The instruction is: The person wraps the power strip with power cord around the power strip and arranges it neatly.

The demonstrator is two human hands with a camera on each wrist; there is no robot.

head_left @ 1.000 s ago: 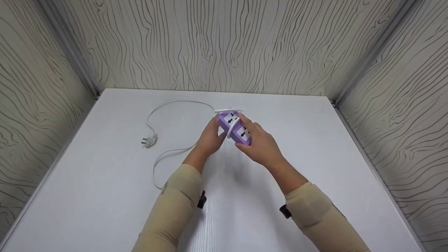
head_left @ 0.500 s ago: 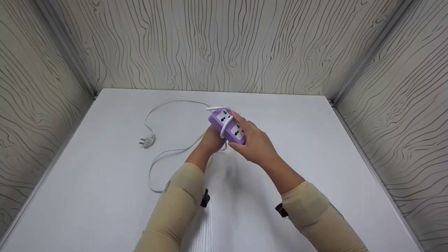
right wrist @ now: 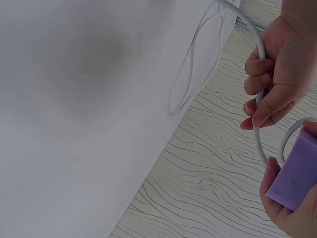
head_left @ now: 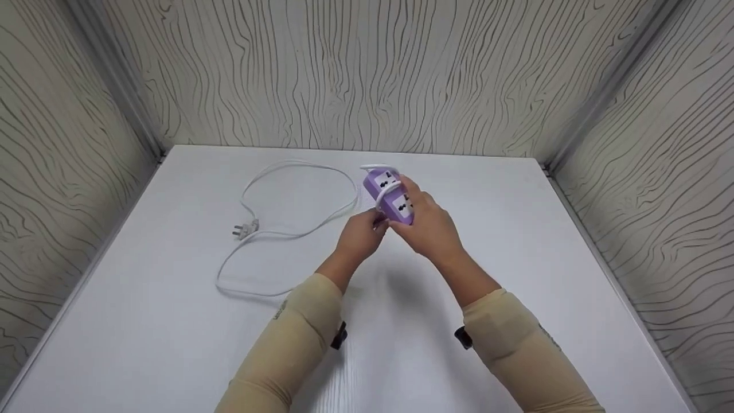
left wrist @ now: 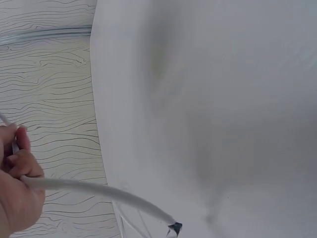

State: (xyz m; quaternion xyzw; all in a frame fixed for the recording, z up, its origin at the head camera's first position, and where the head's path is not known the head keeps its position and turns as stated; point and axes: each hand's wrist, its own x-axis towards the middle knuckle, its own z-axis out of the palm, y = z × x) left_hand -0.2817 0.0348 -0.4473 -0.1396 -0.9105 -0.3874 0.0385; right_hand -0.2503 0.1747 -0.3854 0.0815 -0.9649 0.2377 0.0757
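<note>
My right hand (head_left: 431,229) grips a purple power strip (head_left: 394,198) with white socket faces, held tilted over the table. White cord (head_left: 301,235) wraps around the strip. Just below the strip's left side, my left hand (head_left: 361,235) pinches the cord. In the right wrist view, the left hand (right wrist: 285,74) has curled fingers round the cord (right wrist: 257,141), while the right hand (right wrist: 297,218) holds the purple strip (right wrist: 294,173) beside it. The left wrist view shows the cord (left wrist: 99,189) running out from the left hand (left wrist: 20,188). A white plug (head_left: 246,229) lies on the table at left.
Loose cord lies in wide curves over the left half of the white table (head_left: 516,258). Wood-grain-patterned walls (head_left: 332,74) enclose the back and both sides. Black camera mounts (head_left: 463,337) show at both wrists.
My left hand has gone from the strip's left side, partly behind it, to just below it. The trailing cord's loop has slid left across the table. The strip dips left, then shifts up and right.
</note>
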